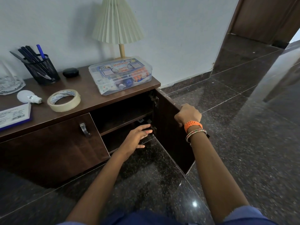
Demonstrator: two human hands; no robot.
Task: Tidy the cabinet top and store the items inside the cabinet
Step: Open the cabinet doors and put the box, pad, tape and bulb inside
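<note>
A low brown cabinet (90,93) stands against the wall. Its right door (172,130) is swung open, showing two dark compartments split by a shelf (125,123). My right hand (188,114) grips the top edge of the open door. My left hand (138,137) reaches toward the lower compartment near the hinge, fingers straight, holding nothing. On the top lie a clear first-aid box (121,75), a tape roll (64,99), a white bulb (28,96), a black oval case (70,72), a mesh pen cup (41,69) and a booklet (14,116).
A pleated table lamp (117,25) stands behind the first-aid box. A glass dish (9,83) sits at the far left. The left cabinet door (53,142) is closed, with a metal handle (84,129). Dark polished stone floor (235,127) spreads to the right, toward a doorway.
</note>
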